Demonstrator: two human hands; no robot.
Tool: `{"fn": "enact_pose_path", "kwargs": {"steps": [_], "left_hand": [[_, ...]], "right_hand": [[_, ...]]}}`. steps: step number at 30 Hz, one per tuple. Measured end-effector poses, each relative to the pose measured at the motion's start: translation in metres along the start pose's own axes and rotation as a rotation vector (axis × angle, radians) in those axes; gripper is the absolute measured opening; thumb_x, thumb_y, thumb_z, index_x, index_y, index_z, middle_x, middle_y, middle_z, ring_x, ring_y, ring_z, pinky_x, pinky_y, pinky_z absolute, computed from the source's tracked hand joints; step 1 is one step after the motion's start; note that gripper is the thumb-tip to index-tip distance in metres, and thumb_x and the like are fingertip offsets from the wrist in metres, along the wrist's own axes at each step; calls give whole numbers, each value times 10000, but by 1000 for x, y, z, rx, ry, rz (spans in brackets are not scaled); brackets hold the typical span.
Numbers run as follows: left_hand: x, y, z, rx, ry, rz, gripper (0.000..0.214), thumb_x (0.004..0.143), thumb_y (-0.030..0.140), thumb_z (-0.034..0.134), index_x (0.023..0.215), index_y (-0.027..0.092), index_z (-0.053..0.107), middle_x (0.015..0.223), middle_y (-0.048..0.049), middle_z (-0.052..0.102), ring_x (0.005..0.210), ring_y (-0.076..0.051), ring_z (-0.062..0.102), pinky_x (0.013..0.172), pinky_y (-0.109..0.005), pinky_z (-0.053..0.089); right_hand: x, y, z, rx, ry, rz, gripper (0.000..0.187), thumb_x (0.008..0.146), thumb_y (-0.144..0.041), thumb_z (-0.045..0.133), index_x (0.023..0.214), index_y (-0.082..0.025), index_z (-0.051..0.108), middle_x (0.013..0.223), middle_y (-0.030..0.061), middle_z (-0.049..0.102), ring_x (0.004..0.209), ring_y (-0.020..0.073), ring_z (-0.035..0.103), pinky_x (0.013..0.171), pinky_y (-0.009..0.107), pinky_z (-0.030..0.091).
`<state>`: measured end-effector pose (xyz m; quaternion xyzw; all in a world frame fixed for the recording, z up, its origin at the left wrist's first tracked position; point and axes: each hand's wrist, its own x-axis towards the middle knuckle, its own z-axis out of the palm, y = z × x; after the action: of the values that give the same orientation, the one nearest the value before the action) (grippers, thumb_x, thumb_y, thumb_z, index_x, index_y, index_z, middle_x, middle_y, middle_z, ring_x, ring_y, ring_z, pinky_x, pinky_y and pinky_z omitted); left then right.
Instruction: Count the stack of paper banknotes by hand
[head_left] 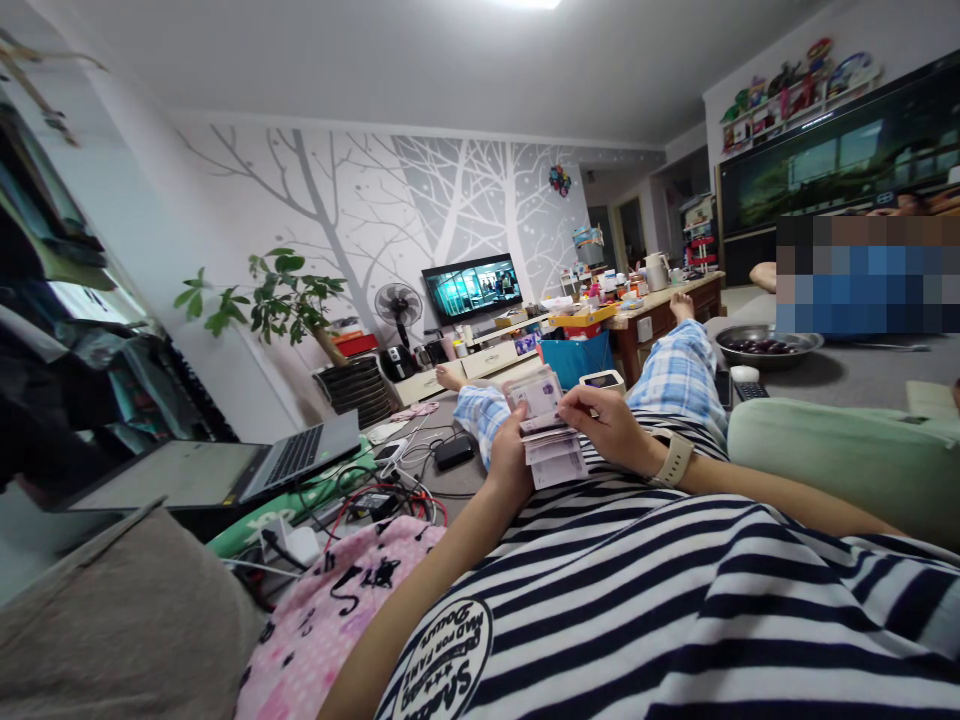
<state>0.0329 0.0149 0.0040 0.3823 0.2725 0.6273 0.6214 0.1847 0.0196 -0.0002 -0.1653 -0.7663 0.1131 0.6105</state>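
A bundle of pale purple-grey banknotes (pixel 538 398) is held over my lap, with several notes fanned downward below it. My left hand (pixel 512 455) grips the bundle at its left edge, thumb on top. From the right, my right hand (pixel 609 425) pinches the bundle's right edge between thumb and fingers; a light watch strap circles that wrist. Just behind the right hand lies a white device with a small dark screen (pixel 602 381). The lower notes hang against my striped shirt (pixel 600 570).
An open laptop (pixel 300 458) stands at left beside tangled cables (pixel 405 480) and a black box (pixel 454 452). To the right are a green cushion (pixel 832 455), a metal bowl of dark round fruit (pixel 769 347) and another person (pixel 862 280). A cluttered table (pixel 667 298) and television (pixel 472 287) stand ahead.
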Motion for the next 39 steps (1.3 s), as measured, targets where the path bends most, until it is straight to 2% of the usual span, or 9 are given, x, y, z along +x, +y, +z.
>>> {"fn": "enact_pose_path", "kwargs": {"steps": [5,12,16,21,26,34,39], "left_hand": [[3,1,-2,57,105,111,254,791,282,626,972,109,672,910,-87,734,993,-242,669,928,-353,498],[-1,4,5,85,180,134,165,811,190,564,900,110,677,813,-70,738,990,-229,677,938,-327,494],[1,2,4,40,153,121,201,814,222,565,945,125,681,864,-68,744,989,-230,677,920,-346,507],[2,-1,-1,87,139,173,201,753,247,640,908,126,685,836,-61,739,942,-229,683,907,-347,505],[-7,1,3,156,121,178,234,660,259,715,853,129,686,789,-65,733,901,-256,690,863,-367,517],[-11,2,8,157,100,195,196,600,202,739,774,144,669,711,-45,714,902,-267,686,842,-369,510],[-7,2,5,162,83,207,193,675,282,717,806,143,687,760,-55,725,929,-255,675,847,-348,502]], "right_hand": [[-1,3,0,20,-33,-7,303,956,-369,480,738,-174,562,673,3,545,641,130,483,619,259,367],[-2,3,-1,28,-73,15,402,961,-431,458,659,-176,532,638,0,514,614,126,464,606,258,361],[-2,4,0,65,-101,28,468,972,-454,414,632,-173,573,609,7,545,607,129,491,615,263,367],[0,7,2,-65,24,154,420,884,-479,557,594,-181,496,564,-21,488,555,114,432,555,255,327],[2,11,3,-113,82,257,382,822,-470,629,604,-188,491,547,-34,487,536,110,419,524,247,321],[2,16,3,-113,107,258,338,852,-428,592,633,-187,504,555,-34,475,536,113,417,523,252,317],[2,15,3,-100,126,241,329,859,-431,587,653,-187,507,565,-35,467,542,112,412,525,250,315]]}}
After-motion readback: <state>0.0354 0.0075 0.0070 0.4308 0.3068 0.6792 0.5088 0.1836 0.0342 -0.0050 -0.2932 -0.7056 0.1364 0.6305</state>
